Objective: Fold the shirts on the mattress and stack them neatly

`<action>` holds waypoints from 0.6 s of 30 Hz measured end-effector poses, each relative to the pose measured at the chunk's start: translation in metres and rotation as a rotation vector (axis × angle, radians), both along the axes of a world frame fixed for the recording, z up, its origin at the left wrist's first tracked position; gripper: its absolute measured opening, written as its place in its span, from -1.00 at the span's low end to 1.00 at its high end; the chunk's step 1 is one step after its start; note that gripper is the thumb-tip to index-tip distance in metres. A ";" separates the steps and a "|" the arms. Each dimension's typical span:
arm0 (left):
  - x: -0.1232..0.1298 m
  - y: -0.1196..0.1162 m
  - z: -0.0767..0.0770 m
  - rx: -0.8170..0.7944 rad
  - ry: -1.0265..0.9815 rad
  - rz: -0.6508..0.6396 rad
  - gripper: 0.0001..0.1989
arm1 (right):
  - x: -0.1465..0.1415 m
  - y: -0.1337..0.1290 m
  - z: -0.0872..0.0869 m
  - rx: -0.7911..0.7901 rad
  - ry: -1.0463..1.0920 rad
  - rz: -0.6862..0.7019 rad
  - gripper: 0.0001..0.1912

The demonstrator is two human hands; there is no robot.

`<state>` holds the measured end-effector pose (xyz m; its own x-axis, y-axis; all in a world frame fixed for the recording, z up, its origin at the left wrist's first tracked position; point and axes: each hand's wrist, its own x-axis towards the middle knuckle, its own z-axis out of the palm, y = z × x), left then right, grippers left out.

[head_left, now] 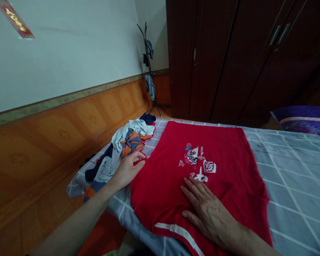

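Observation:
A red T-shirt with a printed picture and white characters lies spread on the bed, creased toward its near end. A white strip runs along its near edge. My left hand is at the shirt's left edge, thumb and fingers closed on the fabric there. Flat on the shirt, just below the white print, rests my right hand, its fingers stretched out. Beside my left hand is a heap of clothes in pale grey, orange and dark blue.
A grey checked sheet covers the bed. Dark wardrobes stand beyond its far edge, and a black coat stand fills the corner. Purple bedding shows at the far right. An orange-panelled wall runs along the left.

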<state>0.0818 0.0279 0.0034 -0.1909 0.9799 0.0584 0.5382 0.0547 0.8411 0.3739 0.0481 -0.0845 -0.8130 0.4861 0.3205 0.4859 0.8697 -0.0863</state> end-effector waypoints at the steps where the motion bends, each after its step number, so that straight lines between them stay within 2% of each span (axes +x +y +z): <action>1: 0.011 0.002 0.000 -0.043 -0.023 -0.048 -0.75 | 0.000 0.000 0.000 0.000 -0.001 0.001 -0.44; 4: 0.033 0.008 -0.003 -0.185 -0.159 -0.218 -0.58 | 0.000 0.000 0.001 -0.019 0.008 -0.002 -0.43; 7: 0.031 0.015 -0.007 -0.120 -0.187 -0.249 -0.51 | 0.000 -0.001 0.001 -0.052 0.022 -0.005 -0.43; 10: 0.017 0.020 -0.011 -0.015 -0.019 -0.164 -0.63 | 0.000 -0.001 0.001 -0.076 0.011 -0.004 -0.43; 13: 0.009 0.017 -0.018 0.025 0.214 -0.148 -0.75 | 0.000 -0.001 0.002 -0.093 -0.022 -0.003 -0.42; 15: 0.010 0.009 -0.025 0.032 0.371 -0.221 -0.75 | 0.000 -0.001 0.003 -0.100 -0.035 -0.003 -0.42; 18: 0.018 -0.006 -0.035 -0.049 0.575 -0.412 -0.54 | 0.000 0.000 0.005 -0.106 -0.043 0.001 -0.41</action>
<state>0.0993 0.0218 -0.0319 0.2434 0.9699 -0.0070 0.8814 -0.2182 0.4191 0.3736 0.0477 -0.0793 -0.8252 0.5146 0.2327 0.4904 0.8573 -0.1569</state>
